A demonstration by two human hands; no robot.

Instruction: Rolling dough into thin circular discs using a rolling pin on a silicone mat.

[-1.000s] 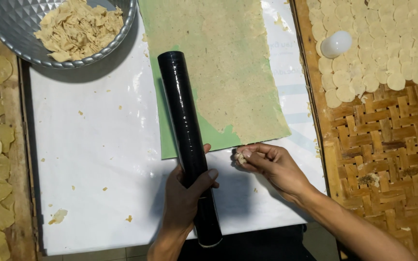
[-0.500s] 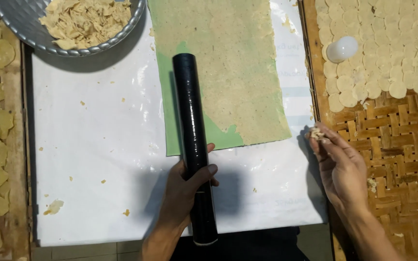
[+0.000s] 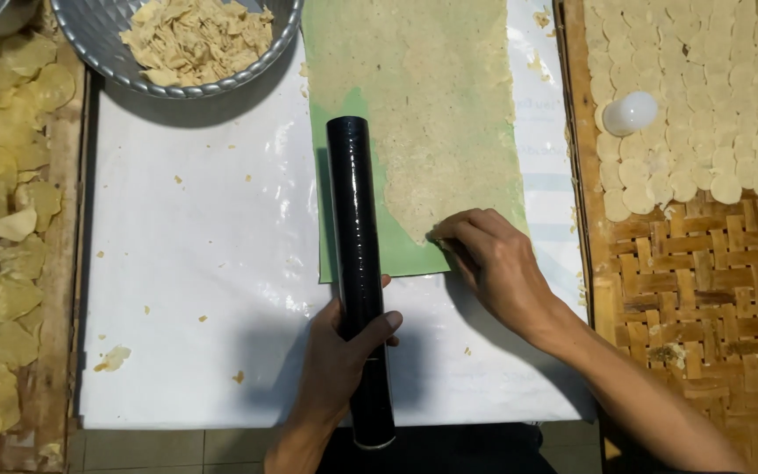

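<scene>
Your right hand [image 3: 493,263] is back from the woven tray [image 3: 704,307] — half a second ago it hovered there with a scrap. Now its grip pinches the torn lower edge of the dough sheet [image 3: 432,114] on the green mat [image 3: 396,259]. Left hand [image 3: 344,351] unmoved, grip wrapped round the black roller [image 3: 357,237] lying on the counter [image 3: 203,290] — another scrap is being picked off.

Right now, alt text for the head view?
Left hand grips a black roller on a white sheet; right hand touches the thin dough sheet on a green mat. Dough rounds cover a woven tray.
</scene>
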